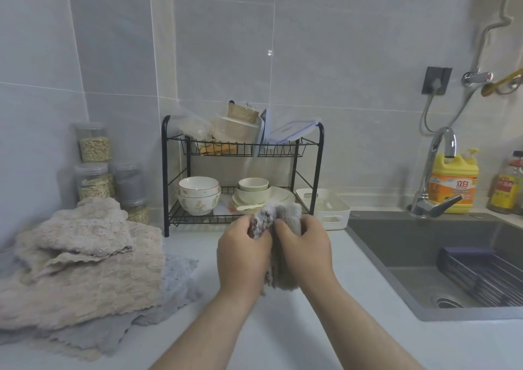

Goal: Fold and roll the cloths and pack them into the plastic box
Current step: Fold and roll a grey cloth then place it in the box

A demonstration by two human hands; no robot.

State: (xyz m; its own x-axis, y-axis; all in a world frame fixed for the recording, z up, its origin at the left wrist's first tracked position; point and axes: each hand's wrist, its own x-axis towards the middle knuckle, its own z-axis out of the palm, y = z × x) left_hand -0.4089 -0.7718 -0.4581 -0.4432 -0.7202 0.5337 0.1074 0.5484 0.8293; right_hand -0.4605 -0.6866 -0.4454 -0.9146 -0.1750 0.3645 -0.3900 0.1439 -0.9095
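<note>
holding a rolled cloth over the counter

gripping it with both hands, i have a beige and grey cloth (285, 216) bunched into an upright roll in front of me. my left hand (243, 256) is curled round its left side, with the fingertips tucked into the fluffy top end. my right hand (304, 252) wraps the right side, fingers bent over the top edge. the lower end of the roll shows between my wrists, above the white counter (254, 333); i cannot tell whether it touches the surface.

the white plastic box (338, 217) sits on the counter beyond my right hand, just beside the black dish rack (319, 171) and near the corner of the sink (410, 245). the roll is in my hands, apart from that box.

to my left lies a loose pile of beige cloths (76, 270), heaped on top of a grey cloth (178, 279) that spreads out flat under it. behind the pile stand clear jars (93, 146) against the tiled wall. the rack holds stacked bowls (198, 197) on its lower shelf and plastic containers above. a yellow detergent bottle (455, 182) stands behind the tap (437, 168)
</note>
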